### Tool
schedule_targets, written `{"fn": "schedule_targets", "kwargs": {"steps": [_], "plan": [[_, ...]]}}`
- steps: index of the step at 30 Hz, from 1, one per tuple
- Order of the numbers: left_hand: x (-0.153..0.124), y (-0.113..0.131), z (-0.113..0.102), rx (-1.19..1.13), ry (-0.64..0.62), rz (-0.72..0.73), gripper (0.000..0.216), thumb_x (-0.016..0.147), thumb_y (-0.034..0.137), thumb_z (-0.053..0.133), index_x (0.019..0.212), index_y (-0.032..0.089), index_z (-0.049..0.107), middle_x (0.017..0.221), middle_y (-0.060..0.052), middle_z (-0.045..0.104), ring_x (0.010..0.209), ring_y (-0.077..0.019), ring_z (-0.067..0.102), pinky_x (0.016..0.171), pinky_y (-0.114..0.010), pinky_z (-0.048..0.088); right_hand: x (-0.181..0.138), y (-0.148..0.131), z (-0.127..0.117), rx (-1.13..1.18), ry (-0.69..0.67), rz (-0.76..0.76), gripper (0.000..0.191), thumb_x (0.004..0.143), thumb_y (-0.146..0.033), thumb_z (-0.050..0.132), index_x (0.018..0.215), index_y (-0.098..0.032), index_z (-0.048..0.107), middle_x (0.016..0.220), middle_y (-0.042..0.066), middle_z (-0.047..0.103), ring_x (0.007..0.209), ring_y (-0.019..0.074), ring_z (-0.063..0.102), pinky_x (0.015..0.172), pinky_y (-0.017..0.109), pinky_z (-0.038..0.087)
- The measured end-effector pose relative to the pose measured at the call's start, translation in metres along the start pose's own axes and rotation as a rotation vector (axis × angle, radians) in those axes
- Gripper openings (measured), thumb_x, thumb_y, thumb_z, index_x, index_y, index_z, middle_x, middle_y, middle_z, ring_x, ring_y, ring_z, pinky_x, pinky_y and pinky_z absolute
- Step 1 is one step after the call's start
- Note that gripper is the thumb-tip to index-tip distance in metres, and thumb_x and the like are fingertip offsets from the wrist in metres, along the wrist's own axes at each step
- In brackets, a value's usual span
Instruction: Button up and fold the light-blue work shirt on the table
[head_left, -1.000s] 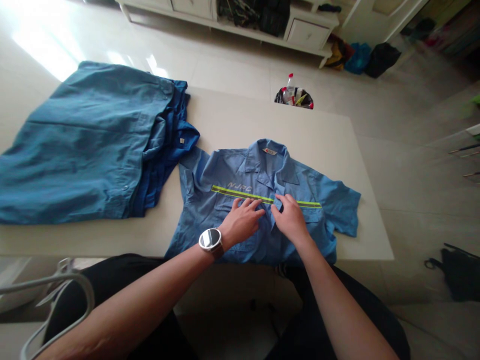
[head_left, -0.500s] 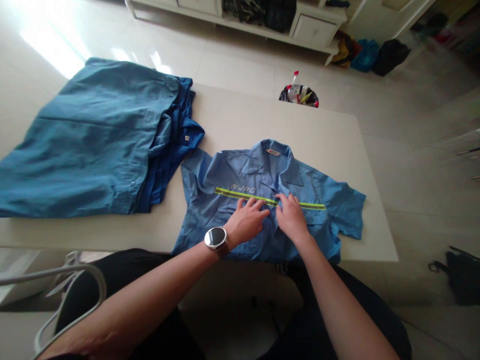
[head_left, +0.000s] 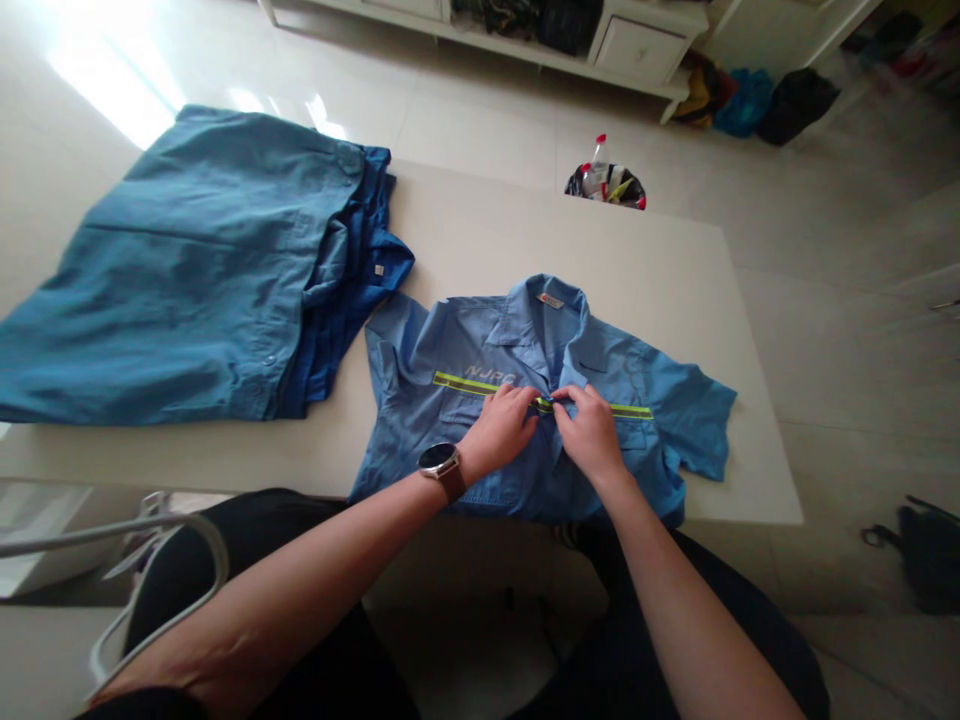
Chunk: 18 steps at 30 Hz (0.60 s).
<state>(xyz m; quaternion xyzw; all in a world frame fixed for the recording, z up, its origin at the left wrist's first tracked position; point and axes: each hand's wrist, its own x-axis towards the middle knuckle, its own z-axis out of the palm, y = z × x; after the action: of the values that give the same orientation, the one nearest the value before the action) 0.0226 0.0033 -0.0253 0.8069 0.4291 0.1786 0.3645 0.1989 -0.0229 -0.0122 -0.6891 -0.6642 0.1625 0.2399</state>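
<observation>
A light blue short-sleeved work shirt with a yellow reflective stripe lies face up on the pale table, collar away from me. My left hand, a watch on its wrist, pinches the shirt's front placket at the stripe. My right hand meets it there, fingers curled and pinching the other front edge. The two hands touch at the middle of the chest.
A pile of darker blue garments covers the table's left side. A small bin with a bottle stands on the floor behind the table. A white hanger rests by my left knee. Bags lie near a white cabinet.
Both hands have gone from lying flat on the shirt's chest to pinching the front edges together at the stripe. The view has shifted slightly.
</observation>
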Motion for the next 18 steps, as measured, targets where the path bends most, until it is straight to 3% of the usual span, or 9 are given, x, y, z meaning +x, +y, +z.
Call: {"fn": "schedule_targets", "kwargs": {"steps": [7, 18], "plan": [[0.007, -0.008, 0.008, -0.201, 0.117, -0.044, 0.007, 0.094, 0.018, 0.06, 0.097, 0.019, 0.065, 0.1, -0.005, 0.071, 0.098, -0.0213, 0.063, 0.09, -0.036, 0.05, -0.003, -0.009, 0.0, 0.052, -0.048, -0.039, 0.019, 0.089, -0.017, 0.056, 0.095, -0.021, 0.074, 0.094, 0.008, 0.067, 0.091, 0.0255, 0.067, 0.086, 0.039, 0.052], [0.006, -0.002, 0.005, -0.187, 0.102, -0.11, 0.009, 0.093, 0.016, 0.057, 0.094, 0.02, 0.065, 0.1, -0.005, 0.069, 0.095, -0.0216, 0.063, 0.087, -0.036, 0.047, -0.002, -0.016, 0.0, 0.154, -0.057, -0.019, 0.026, 0.087, -0.021, 0.054, 0.102, -0.022, 0.075, 0.101, 0.008, 0.073, 0.098, 0.0266, 0.068, 0.092, 0.04, 0.053]]}}
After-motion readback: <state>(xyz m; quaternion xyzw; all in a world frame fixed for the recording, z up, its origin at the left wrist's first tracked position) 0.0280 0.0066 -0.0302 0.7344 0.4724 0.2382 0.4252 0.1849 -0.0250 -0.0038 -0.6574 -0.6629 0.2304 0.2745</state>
